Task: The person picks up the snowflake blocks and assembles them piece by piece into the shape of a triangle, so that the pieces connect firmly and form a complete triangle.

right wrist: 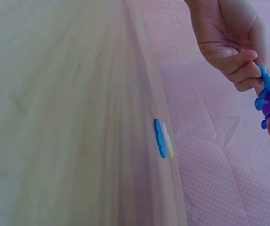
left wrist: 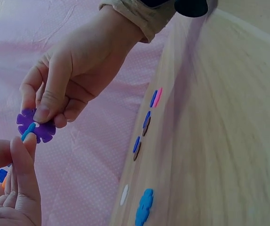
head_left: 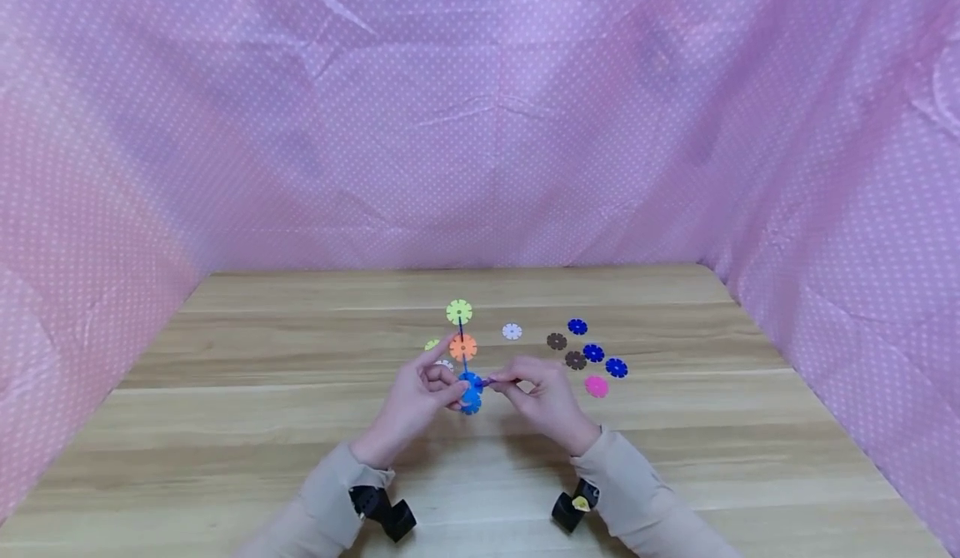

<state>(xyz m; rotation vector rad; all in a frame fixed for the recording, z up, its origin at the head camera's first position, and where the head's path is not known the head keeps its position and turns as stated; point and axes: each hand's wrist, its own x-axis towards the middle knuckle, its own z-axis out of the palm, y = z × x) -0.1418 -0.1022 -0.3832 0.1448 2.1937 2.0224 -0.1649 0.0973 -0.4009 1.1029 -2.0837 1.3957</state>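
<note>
**Head view: two hands join snowflake discs above the worktop**

We see the left hand [head_left: 420, 396] with fingers pinched on a light-blue notched plastic disc [head_left: 470, 397], part of a standing chain with an orange disc [head_left: 462, 346] and a yellow-green disc [head_left: 459, 311] above it. Our right hand [head_left: 543, 396] clamps its fingers on a purple notched plastic disc [left wrist: 35, 126], slotted against the blue one. Both are held just above the wooden worktop [head_left: 300, 425]. Loose dark-blue, brown, white and pink discs [head_left: 596, 386] lie near the right hand.
</note>
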